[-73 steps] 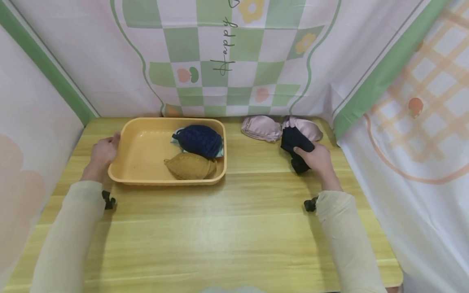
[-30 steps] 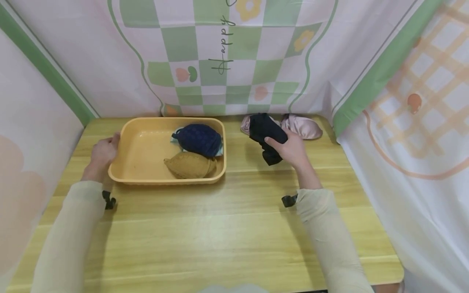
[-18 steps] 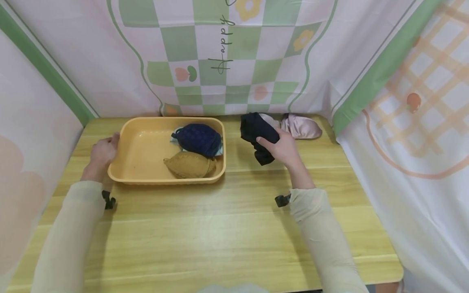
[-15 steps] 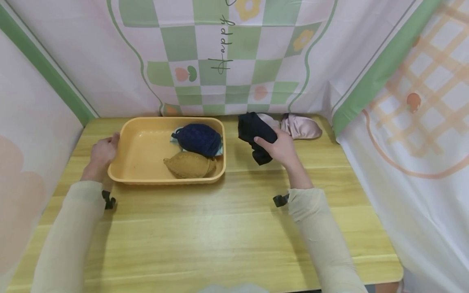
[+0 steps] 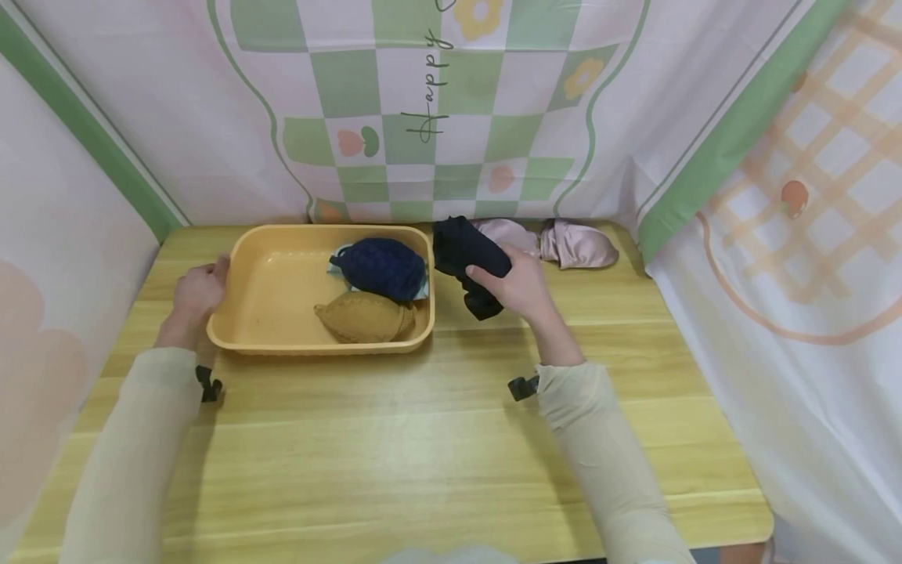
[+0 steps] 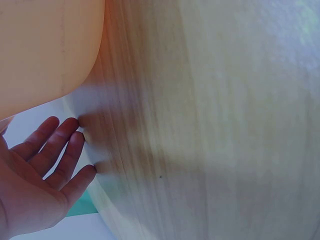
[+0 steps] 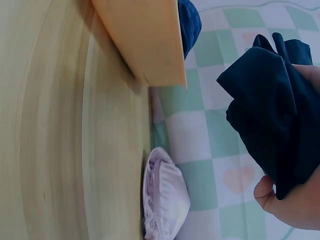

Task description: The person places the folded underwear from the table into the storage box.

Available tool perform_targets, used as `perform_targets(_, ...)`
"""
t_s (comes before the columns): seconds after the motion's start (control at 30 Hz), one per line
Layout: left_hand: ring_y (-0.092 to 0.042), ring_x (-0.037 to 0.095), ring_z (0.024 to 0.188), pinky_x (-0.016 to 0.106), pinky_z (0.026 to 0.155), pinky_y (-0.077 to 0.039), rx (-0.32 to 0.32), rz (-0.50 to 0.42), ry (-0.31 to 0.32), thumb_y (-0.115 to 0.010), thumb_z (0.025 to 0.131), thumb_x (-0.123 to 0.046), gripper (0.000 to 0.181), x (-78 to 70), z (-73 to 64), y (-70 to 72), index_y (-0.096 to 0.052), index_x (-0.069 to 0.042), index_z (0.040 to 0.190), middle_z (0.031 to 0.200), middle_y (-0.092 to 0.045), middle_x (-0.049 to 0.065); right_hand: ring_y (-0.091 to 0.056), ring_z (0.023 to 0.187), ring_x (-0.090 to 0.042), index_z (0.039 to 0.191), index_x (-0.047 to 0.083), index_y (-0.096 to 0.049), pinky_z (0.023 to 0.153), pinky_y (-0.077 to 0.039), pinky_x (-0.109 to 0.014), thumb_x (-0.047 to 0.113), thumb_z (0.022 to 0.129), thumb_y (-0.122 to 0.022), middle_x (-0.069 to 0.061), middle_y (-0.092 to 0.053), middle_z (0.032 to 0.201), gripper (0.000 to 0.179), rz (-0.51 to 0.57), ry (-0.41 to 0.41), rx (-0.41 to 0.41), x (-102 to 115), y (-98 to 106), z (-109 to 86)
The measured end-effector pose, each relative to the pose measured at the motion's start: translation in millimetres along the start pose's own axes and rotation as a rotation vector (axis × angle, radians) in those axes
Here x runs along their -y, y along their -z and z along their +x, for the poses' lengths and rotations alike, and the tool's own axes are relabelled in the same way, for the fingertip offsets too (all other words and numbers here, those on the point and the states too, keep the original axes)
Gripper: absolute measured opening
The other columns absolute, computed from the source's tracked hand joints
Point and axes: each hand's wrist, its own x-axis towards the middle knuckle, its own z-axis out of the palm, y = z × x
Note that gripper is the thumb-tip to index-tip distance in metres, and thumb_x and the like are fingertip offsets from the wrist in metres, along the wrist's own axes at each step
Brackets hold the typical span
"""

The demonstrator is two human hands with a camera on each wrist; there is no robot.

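Note:
My right hand (image 5: 524, 286) grips a folded black bra (image 5: 467, 249), thumb on the near side, just right of the yellow tray's (image 5: 320, 350) right wall. The right wrist view shows the black bra (image 7: 275, 110) raised off the table, with thin loops at its top. My left hand (image 5: 199, 294) is at the tray's left end, thumb side against its wall; in the left wrist view its fingers (image 6: 57, 160) are loosely extended and hold nothing. Inside the tray's right half lie a navy bra (image 5: 380, 268) on a pale blue piece and a mustard bra (image 5: 366, 317).
A pink satin bra (image 5: 579, 244) lies along the table's back edge, its left part partly behind the black bra. The wooden table (image 5: 395, 454) meets a checked curtain (image 5: 409, 141) at the back. Black wrist cameras (image 5: 523, 388) hang at both sleeves.
My right hand has carried the black bra leftward from over the pink bra's right cup to beside the tray. The left hand and tray have stayed put.

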Motion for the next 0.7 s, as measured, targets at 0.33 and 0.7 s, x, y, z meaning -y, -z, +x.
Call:
perform_targets(0.33, -0.029, 0.06, 0.137, 0.067, 0.116, -0.025, 0.0, -0.014, 0.017, -0.002, 0.099, -0.065, 0.089, 0.2, 2.1, 0.5, -0.033, 0.0, 0.153, 0.15, -0.033, 0.039, -0.065, 0.103, -0.029, 0.124, 0.017, -0.066, 0.087, -0.053, -0.045, 0.055, 0.086, -0.068, -0.009, -0.069, 0.12, 0.054, 0.049, 0.049, 0.017, 20.3, -13.3, 0.4)
perform_targets(0.7, -0.029, 0.06, 0.137, 0.066, 0.117, -0.025, 0.001, -0.007, 0.024, -0.001, 0.099, -0.065, 0.09, -1.4, 1.3, 0.6, -0.032, -0.001, 0.153, 0.151, -0.033, 0.039, -0.064, 0.104, -0.027, 0.123, 0.017, -0.065, 0.089, -0.053, -0.045, 0.053, 0.086, -0.07, -0.009, -0.07, 0.117, 0.052, 0.065, 0.075, 0.057, 43.6, -28.0, 3.5)
